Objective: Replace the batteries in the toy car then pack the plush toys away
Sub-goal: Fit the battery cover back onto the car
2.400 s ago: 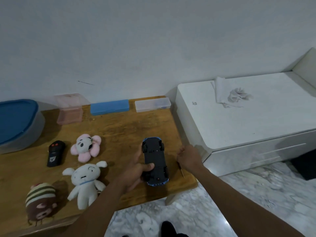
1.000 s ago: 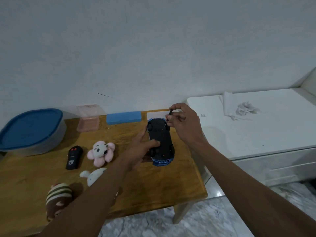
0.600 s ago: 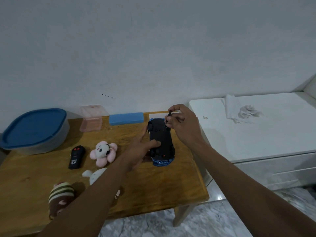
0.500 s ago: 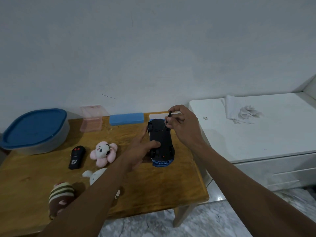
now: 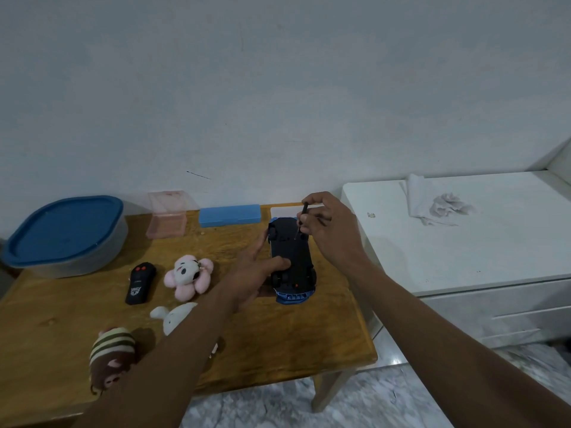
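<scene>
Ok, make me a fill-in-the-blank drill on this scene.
The left hand steadies the toy car, which lies wheels ___.
The right hand pinches a screwdriver against the car's ___.
The remote lies beside the ___ flower plush.
The container has a ___ lid.
Missing: up; underside; pink; blue.

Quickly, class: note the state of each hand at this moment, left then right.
Left hand: holding the upturned toy car, thumb across its underside.
Right hand: pinching a small screwdriver, tip pointed at the car's underside.

Three plush toys [image 5: 188,276] [image 5: 176,318] [image 5: 112,355], one toy car [image 5: 293,251], one remote [image 5: 139,282], one screwdriver [image 5: 304,211], four containers [image 5: 65,233] [image 5: 167,219] [image 5: 229,215] [image 5: 282,210].
</scene>
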`<control>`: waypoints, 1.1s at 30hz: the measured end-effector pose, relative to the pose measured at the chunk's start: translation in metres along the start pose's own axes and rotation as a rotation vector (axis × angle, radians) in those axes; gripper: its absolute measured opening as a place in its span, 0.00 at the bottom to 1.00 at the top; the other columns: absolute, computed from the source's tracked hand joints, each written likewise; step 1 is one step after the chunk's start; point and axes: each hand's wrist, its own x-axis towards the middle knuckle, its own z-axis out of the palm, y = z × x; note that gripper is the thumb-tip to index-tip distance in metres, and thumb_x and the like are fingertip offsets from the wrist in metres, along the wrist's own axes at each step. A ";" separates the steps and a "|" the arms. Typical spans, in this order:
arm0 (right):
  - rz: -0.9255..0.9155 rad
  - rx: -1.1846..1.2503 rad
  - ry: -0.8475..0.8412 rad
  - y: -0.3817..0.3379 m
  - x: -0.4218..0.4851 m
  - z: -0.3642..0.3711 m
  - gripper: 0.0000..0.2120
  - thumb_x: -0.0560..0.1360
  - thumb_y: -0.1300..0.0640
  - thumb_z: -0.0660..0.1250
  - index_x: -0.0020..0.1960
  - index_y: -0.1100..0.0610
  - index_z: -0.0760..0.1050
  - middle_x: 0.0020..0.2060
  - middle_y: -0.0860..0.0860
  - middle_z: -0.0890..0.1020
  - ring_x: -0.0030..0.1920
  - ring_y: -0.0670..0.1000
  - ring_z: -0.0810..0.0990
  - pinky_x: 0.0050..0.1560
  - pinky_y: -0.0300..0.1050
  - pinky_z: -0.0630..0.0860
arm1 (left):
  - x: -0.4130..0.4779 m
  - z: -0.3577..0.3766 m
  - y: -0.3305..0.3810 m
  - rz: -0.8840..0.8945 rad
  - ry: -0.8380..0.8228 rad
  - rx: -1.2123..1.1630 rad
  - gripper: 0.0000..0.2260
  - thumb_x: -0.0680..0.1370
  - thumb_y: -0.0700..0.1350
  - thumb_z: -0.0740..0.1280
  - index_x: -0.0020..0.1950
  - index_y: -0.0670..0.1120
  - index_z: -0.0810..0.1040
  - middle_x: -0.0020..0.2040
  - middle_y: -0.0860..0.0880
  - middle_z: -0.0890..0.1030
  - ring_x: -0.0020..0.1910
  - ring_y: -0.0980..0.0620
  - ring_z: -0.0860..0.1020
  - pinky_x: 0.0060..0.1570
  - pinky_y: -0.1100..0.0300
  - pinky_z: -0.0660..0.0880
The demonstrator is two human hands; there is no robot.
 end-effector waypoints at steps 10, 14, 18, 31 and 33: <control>-0.197 -0.279 0.010 -0.002 -0.003 0.004 0.09 0.74 0.61 0.69 0.54 0.54 0.80 0.38 0.52 0.84 0.40 0.47 0.82 0.44 0.43 0.82 | -0.002 -0.001 -0.004 -0.018 -0.019 0.030 0.35 0.75 0.38 0.69 0.74 0.64 0.60 0.57 0.46 0.82 0.50 0.45 0.84 0.43 0.49 0.81; -0.245 -0.298 0.043 -0.004 -0.001 0.005 0.07 0.75 0.60 0.69 0.53 0.58 0.81 0.41 0.49 0.85 0.41 0.43 0.82 0.46 0.39 0.81 | -0.002 -0.001 -0.006 -0.025 -0.015 0.024 0.36 0.75 0.37 0.69 0.74 0.64 0.59 0.59 0.46 0.81 0.51 0.44 0.83 0.44 0.48 0.81; -0.286 -0.319 0.026 -0.004 0.002 0.005 0.07 0.74 0.60 0.69 0.52 0.57 0.82 0.41 0.48 0.85 0.41 0.45 0.82 0.45 0.43 0.81 | -0.002 -0.001 -0.006 -0.022 -0.021 0.026 0.36 0.75 0.37 0.69 0.74 0.64 0.58 0.59 0.47 0.81 0.51 0.44 0.83 0.46 0.46 0.81; -0.349 -0.372 0.052 0.000 0.002 0.003 0.08 0.74 0.60 0.70 0.53 0.59 0.82 0.45 0.52 0.85 0.44 0.46 0.82 0.49 0.46 0.81 | -0.003 -0.001 -0.006 -0.018 -0.013 0.031 0.36 0.75 0.38 0.70 0.74 0.65 0.59 0.57 0.48 0.81 0.50 0.45 0.84 0.47 0.46 0.81; -0.361 -0.383 0.057 0.001 0.000 0.001 0.09 0.75 0.60 0.69 0.54 0.60 0.82 0.46 0.53 0.85 0.44 0.47 0.82 0.49 0.45 0.81 | -0.003 -0.002 -0.006 -0.018 -0.012 0.023 0.36 0.75 0.38 0.70 0.74 0.64 0.59 0.57 0.48 0.82 0.49 0.45 0.84 0.44 0.49 0.81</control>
